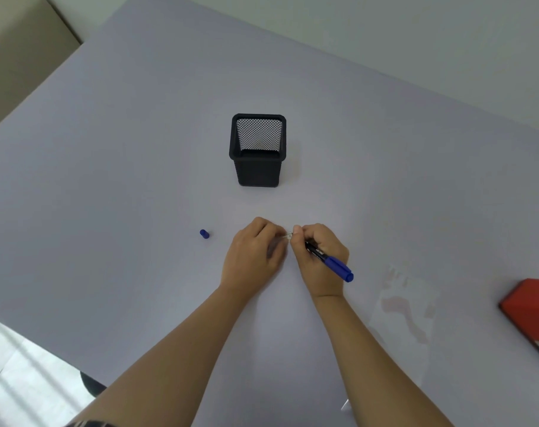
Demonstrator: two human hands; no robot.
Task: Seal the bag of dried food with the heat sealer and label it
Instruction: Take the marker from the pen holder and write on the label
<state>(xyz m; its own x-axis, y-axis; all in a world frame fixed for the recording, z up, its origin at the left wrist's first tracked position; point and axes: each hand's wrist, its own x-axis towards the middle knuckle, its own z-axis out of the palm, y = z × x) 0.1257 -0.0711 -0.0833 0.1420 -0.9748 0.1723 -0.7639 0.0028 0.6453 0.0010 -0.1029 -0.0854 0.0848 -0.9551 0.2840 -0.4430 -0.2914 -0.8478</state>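
Observation:
My right hand (319, 257) grips a blue and black marker (330, 261), its capped blue end pointing back to the right. Its thumb and forefinger also pinch a small pale label (289, 235). My left hand (254, 251) pinches the same label from the left, so both hands meet at it just above the table. A clear plastic bag (407, 315) with faint pale pieces inside lies flat on the table to the right of my right forearm. The red heat sealer (531, 312) sits at the right edge, partly cut off.
A black mesh pen holder (257, 155) stands upright beyond my hands at the table's middle. A loose blue marker cap (204, 234) lies left of my left hand. The lilac table (108, 180) ends at the lower left, with pale floor below.

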